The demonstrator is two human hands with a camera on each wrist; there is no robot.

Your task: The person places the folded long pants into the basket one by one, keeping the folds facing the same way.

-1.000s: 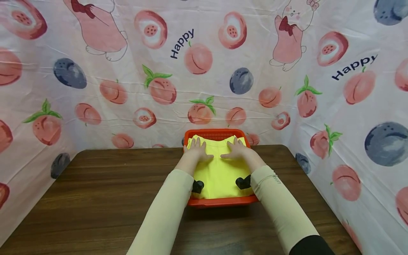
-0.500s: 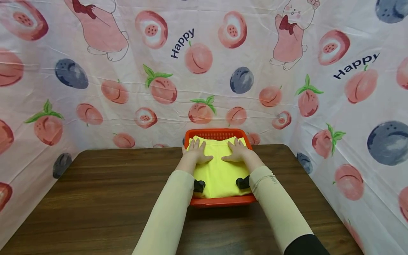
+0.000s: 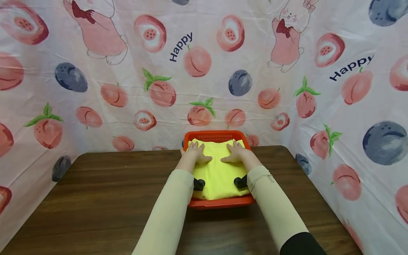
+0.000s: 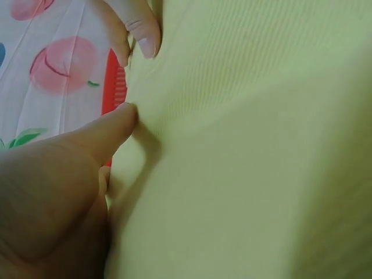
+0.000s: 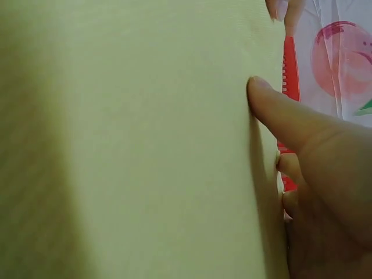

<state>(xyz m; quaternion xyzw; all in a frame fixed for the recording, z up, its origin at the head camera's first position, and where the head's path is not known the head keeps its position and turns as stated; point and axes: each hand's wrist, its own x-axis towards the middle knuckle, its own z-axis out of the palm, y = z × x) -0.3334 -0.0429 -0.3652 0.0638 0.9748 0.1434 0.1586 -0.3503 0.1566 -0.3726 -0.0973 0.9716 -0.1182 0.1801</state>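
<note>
A folded yellow garment [image 3: 218, 175] with a ribbed-looking band fills most of a red plastic basket [image 3: 220, 203]. My left hand [image 3: 194, 154] rests on the garment's upper left part, fingers spread and thumb pointing inward. Mirroring it, my right hand [image 3: 237, 154] lies on the upper right part with its thumb toward the middle. In the left wrist view the thumb [image 4: 119, 125] touches the yellow cloth near the basket's side. The right wrist view has the other thumb [image 5: 279, 107] against the cloth, with some fingertips at the garment's edge. Neither hand visibly grips the cloth.
The basket stands near the back edge of a dark wooden table [image 3: 111, 198]. Behind and beside the table hangs a pale curtain [image 3: 127, 81] printed with peaches and rabbits. Dark devices [image 3: 241, 182] sit at both wrists.
Both hands stay on the yellow garment with almost no movement. The head view has shifted slightly, so the whole scene sits a little lower in the picture.
</note>
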